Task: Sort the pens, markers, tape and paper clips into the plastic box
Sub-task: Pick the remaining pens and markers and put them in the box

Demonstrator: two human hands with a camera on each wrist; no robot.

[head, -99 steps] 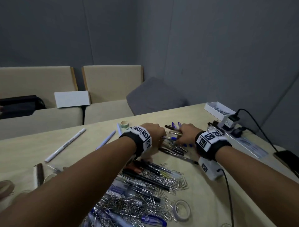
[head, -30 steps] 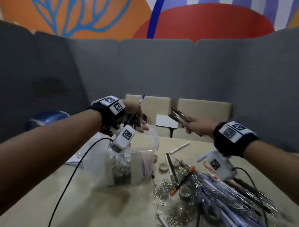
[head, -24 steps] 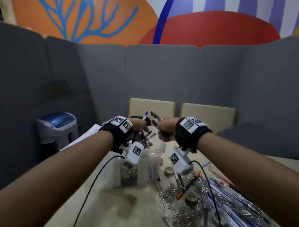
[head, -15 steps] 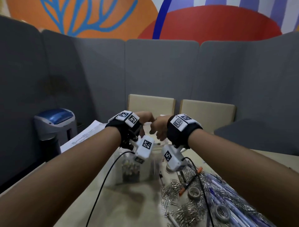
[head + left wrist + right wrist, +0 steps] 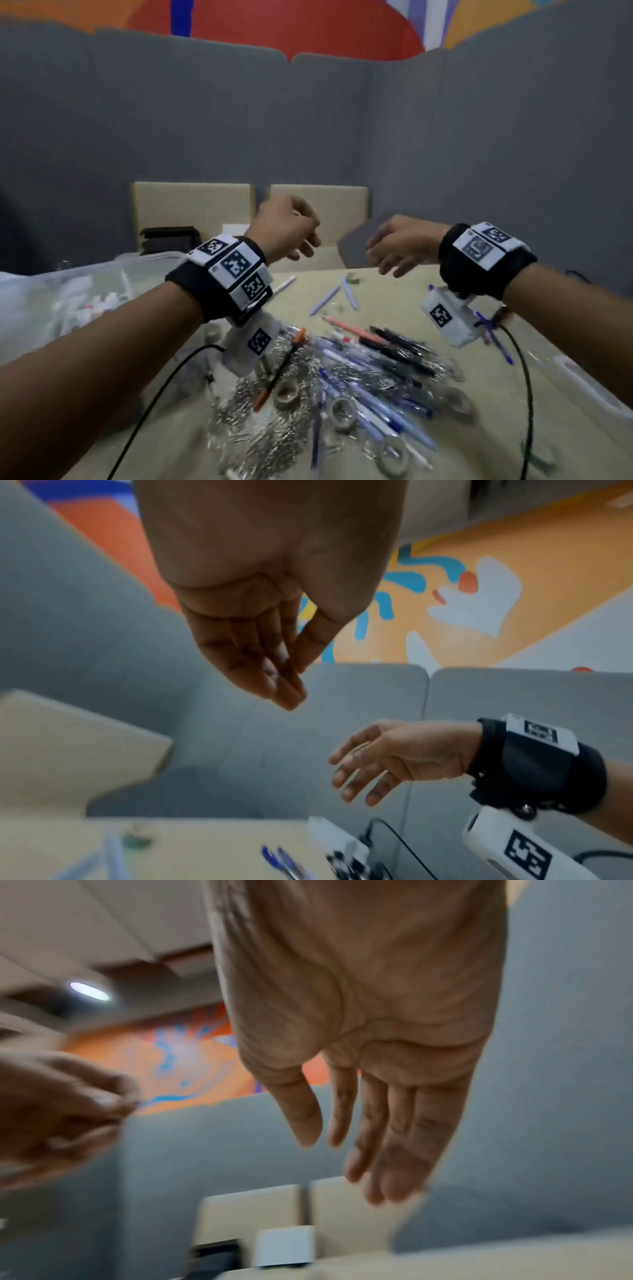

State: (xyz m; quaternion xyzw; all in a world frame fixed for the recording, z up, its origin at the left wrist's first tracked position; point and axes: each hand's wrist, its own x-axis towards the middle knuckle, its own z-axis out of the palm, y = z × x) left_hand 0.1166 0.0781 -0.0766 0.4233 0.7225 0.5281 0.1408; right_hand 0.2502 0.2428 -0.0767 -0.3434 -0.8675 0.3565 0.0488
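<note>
Both hands hover empty above the table's far side. My left hand [image 5: 301, 251] hangs with loosely bent fingers [image 5: 274, 669] and holds nothing. My right hand [image 5: 383, 265] is spread, its fingers [image 5: 377, 1137] straight. The clear plastic box [image 5: 68, 291] stands at the left, with stationery blurred inside. Below the hands lies a heap of pens [image 5: 376, 373] and paper clips [image 5: 267, 431]. Tape rolls [image 5: 287, 392] and an orange-capped marker [image 5: 279, 370] lie among them. A white marker [image 5: 284, 284] and pale blue pens [image 5: 325, 299] lie further back.
Beige chairs [image 5: 318, 202] and grey partitions stand behind the table; a black bag [image 5: 168, 236] sits on one chair. A clear lid [image 5: 596, 387] lies at the right edge. Black cables [image 5: 527, 394] trail from both wrist cameras across the table.
Both hands held pens over the plastic box; now they are empty and have drawn apart and rightward above the pile. The head view has swung right, leaving the box at the left.
</note>
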